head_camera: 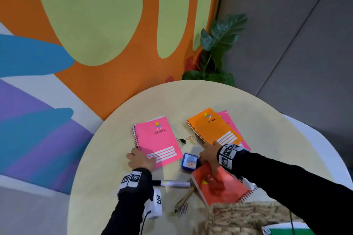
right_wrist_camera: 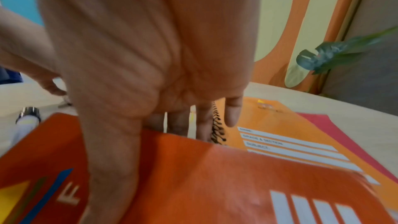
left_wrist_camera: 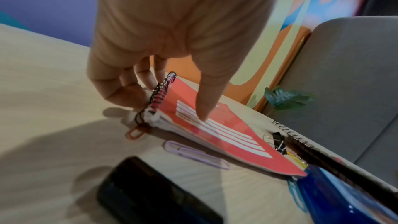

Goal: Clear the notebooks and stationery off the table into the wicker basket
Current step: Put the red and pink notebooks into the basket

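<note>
A pink spiral notebook (head_camera: 158, 139) lies left of centre on the round table (head_camera: 114, 139). My left hand (head_camera: 140, 159) grips its near spiral corner. In the left wrist view the thumb presses the cover (left_wrist_camera: 226, 135), the fingers (left_wrist_camera: 133, 94) curl under the spiral, and that corner is raised. My right hand (head_camera: 210, 156) holds a red notebook (head_camera: 225, 187) beside the wicker basket (head_camera: 242, 217), thumb on the cover (right_wrist_camera: 215, 185), fingers over its far edge. Beyond it, an orange notebook (head_camera: 212, 128) rests on another pink one (head_camera: 231, 122).
A blue device (head_camera: 189, 161) sits between my hands. Near it lie a black binder clip (head_camera: 182, 141) and paper clips (head_camera: 191, 138). A white marker (head_camera: 172, 183), a pencil (head_camera: 184, 199) and more clips (head_camera: 183, 209) lie near the front edge. A plant (head_camera: 215, 49) stands behind the table.
</note>
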